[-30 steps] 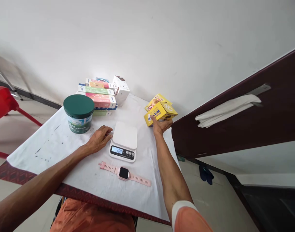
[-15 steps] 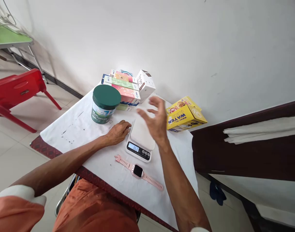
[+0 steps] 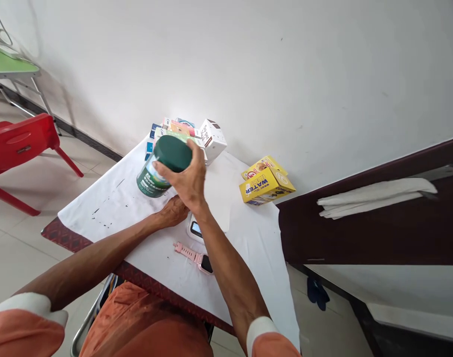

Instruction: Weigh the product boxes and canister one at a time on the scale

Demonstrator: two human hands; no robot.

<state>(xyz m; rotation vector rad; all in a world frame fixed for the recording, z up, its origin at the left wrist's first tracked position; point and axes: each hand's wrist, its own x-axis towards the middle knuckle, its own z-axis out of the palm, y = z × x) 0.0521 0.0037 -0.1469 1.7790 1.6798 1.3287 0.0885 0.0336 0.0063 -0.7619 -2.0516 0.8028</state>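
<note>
My right hand (image 3: 191, 181) is wrapped round the top of a tub with a dark green lid (image 3: 173, 152), thumb on the near side and fingers at the lid's right edge. The tub leans to the right. My left hand (image 3: 173, 212) lies on the cloth just below the tub, at the left edge of a white kitchen scale (image 3: 222, 216); its fingers are loosely bent and partly hidden by my right wrist, with nothing seen in them. My right forearm covers much of the scale and its display. A pink smartwatch (image 3: 206, 264) lies in front, its right strap hidden.
Several small boxes are stacked behind the tub, beside a white box (image 3: 212, 139). Yellow boxes (image 3: 267, 186) stand at the table's right. The white-clothed table (image 3: 88, 208) meets the wall. A red chair (image 3: 22, 144) stands to the left, and a white cloth (image 3: 375, 198) hangs at right.
My right hand has moved left from above the scale and taken hold of the tub, which now tilts to the right. My left hand stays by the scale. The view has shifted slightly.
</note>
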